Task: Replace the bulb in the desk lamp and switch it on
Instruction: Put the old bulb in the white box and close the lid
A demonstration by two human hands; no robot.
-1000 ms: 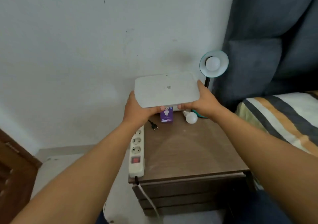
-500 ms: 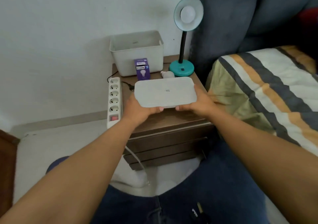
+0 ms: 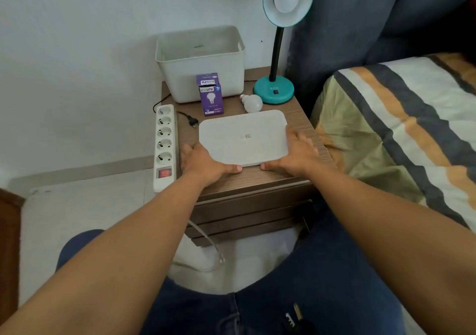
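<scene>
While both hands grip the white lid (image 3: 243, 137) lying flat on the tabletop (image 3: 304, 128), my left hand (image 3: 206, 163) curls round its near-left corner and my right hand (image 3: 296, 154) round its near-right edge. Behind it lie a loose bulb (image 3: 253, 102) and purple bulb box (image 3: 210, 94) beside the teal desk lamp (image 3: 274, 92). I cannot see the fingertips under the lid.
</scene>
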